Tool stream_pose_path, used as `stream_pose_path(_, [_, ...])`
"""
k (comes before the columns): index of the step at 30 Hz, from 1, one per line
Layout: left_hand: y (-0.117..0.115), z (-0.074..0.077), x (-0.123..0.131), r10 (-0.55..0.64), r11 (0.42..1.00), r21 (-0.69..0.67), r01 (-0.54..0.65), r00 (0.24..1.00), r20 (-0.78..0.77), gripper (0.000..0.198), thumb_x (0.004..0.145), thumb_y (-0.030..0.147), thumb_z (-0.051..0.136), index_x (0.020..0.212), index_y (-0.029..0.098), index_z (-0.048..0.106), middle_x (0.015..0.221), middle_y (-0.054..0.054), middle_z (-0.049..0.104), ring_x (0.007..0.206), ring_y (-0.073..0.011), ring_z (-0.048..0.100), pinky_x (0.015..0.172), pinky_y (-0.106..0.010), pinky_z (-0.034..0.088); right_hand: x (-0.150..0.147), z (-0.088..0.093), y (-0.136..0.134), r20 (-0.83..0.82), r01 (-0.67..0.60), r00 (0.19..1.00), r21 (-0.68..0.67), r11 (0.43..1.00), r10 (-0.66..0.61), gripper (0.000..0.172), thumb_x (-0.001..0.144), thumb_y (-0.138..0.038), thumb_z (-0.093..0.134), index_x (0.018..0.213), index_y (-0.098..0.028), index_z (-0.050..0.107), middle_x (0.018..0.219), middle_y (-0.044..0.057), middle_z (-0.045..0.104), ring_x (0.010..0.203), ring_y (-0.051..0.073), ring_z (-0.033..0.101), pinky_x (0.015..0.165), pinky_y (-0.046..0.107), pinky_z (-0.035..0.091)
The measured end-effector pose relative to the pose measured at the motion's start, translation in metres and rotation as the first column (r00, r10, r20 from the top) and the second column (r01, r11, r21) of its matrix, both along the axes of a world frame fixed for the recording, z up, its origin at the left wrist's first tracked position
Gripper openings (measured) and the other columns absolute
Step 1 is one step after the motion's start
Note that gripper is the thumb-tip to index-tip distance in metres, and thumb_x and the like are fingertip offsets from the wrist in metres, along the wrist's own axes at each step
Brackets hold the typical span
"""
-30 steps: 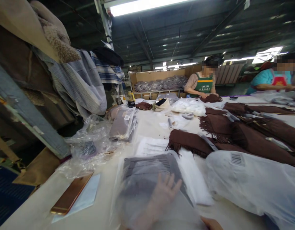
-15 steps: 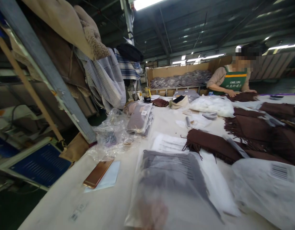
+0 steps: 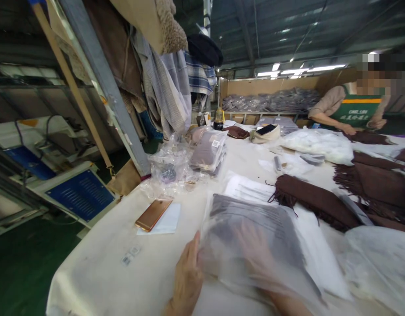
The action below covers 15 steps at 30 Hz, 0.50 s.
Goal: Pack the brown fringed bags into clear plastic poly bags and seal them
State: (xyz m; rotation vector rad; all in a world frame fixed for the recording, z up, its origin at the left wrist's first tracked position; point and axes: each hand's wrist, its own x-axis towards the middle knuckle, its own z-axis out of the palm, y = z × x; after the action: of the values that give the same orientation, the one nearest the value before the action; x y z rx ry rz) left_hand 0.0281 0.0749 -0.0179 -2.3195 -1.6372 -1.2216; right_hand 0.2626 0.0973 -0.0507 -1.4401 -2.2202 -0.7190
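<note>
- A glossy copper phone (image 3: 153, 215) lies across a pale blue sheet (image 3: 171, 220).
- The left hand (image 3: 189, 274) stands upright at the left edge of a creased, cloudy plastic bag (image 3: 227, 267), fingers together; whether they pinch it I cannot tell.
- Soft grey cloth (image 3: 283, 229) lies flat inside the bag, on the table (image 3: 100, 250).
- The right hand (image 3: 250, 239), blurred through plastic, lies flat, fingers slightly spread.
- Dark brown fringed cloth (image 3: 316, 197).
- Half a second ago one hand shows; now two.

A smooth, cloudy plastic bag (image 3: 274, 239) veils matt grey cloth (image 3: 233, 210), a phone (image 3: 153, 215) gleams, glossy and metallic-looking, and crumpled clear plastic wrapping (image 3: 171, 169) shines
</note>
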Motion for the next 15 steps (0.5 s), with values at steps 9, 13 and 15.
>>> stream_pose_path(9, [0.005,0.010,-0.014,-0.005,0.909,-0.408,0.085,0.981,0.193,0.040,0.079,0.010,0.033,0.107,0.014,0.062,0.098,-0.007,0.071,0.091,-0.0157,0.067,0.082,-0.024,0.053,0.000,0.009,0.016,-0.105,0.037,0.994,-0.044,0.998,-0.041,0.050,0.077,-0.006,0.034,0.122,-0.015,0.055,0.120,0.014,0.060,0.114,0.032,0.051,0.089,0.053,0.043])
stream_pose_path(13, [0.010,0.041,0.004,0.031,0.934,-0.354,0.054,0.973,0.230,0.032,0.088,0.032,0.039,0.099,0.016,0.063,0.086,-0.007,0.067,0.078,-0.0163,0.065,0.070,-0.026,0.051,-0.018,0.009,-0.009,-0.174,-0.013,0.985,-0.044,0.999,0.005,0.041,0.085,-0.013,0.031,0.116,-0.013,0.058,0.112,0.015,0.063,0.103,0.026,0.058,0.082,0.041,0.049])
stream_pose_path(15, [0.016,0.055,0.012,0.022,0.929,-0.365,0.062,0.975,0.220,0.029,0.089,0.030,0.038,0.095,0.017,0.064,0.083,-0.005,0.064,0.077,-0.0150,0.062,0.070,-0.025,0.047,-0.029,0.009,-0.018,-0.200,-0.056,0.979,-0.088,0.995,0.037,0.036,0.088,-0.015,0.034,0.115,-0.017,0.058,0.110,0.011,0.063,0.100,0.022,0.059,0.081,0.036,0.050])
